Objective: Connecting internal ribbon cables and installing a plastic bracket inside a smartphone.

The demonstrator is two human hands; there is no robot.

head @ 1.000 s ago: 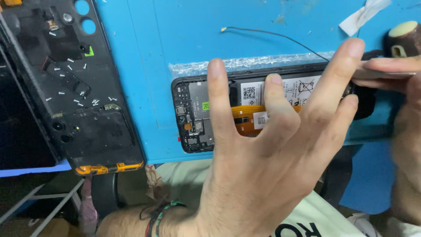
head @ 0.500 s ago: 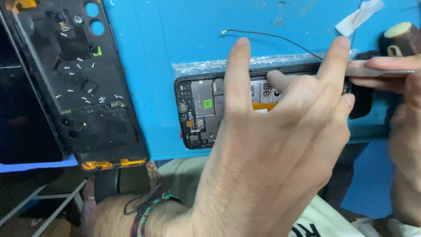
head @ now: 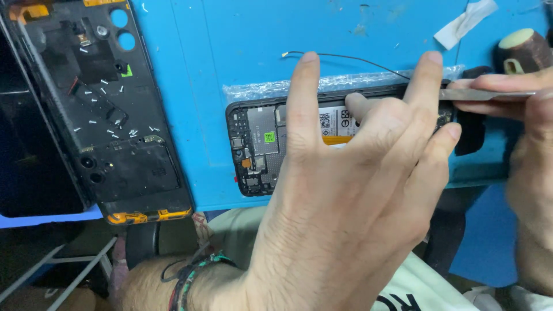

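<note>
Back cover (head: 101,115), black with small screws scattered on its inner face, lay at the left edge of the blue surface (head: 219,52); it sat in the same place as in the two earlier frames, allowing for camera drift.

Opened phone (head: 256,150) lay near the middle of the surface, circuit board exposed at its left end, strip of clear film (head: 259,89) along its far edge, thin black wire (head: 345,57) just beyond. Position unchanged over the last second.

Left hand (head: 357,190) lay spread over the phone, grip apart, clamped on nothing. Change noted: a second ago the fingers rested further down over the battery and orange flex; now the index finger and the next two reached up to the far edge, and one fingertip pressed on the battery label (head: 331,120). More of the board showed than before. Judged: hand shifted to steady the phone against the tool.

Right hand (head: 518,115), at the right edge, had its grip closed on a flat metal pry tool (head: 489,94), held between thumb and fingers, with its tip at the phone's far right corner. The tool stayed level throughout. A brown handle (head: 521,52) stood behind.
</note>
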